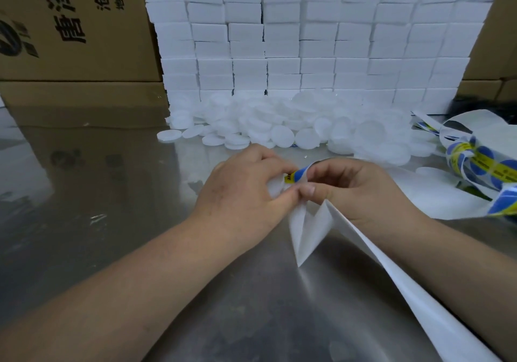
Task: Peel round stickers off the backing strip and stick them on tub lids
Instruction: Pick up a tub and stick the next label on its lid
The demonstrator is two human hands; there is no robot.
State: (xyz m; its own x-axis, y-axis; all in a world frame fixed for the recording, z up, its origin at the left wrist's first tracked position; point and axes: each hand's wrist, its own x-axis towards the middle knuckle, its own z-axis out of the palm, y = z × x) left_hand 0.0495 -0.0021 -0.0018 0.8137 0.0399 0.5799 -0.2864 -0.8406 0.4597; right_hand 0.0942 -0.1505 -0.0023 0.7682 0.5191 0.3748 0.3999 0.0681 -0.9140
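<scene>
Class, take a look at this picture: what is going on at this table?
A person is labelling lids at a steel table. The right hand pinches the white strip, which trails toward the camera. The left hand grips what looks like a white lid, and a blue and yellow sticker sits between the two hands, partly hidden. A heap of bare lids lies behind, and more stickers lie at the right.

Blue-and-yellow stickers (486,163) — white backing strip (391,272), white lids (282,136)
</scene>
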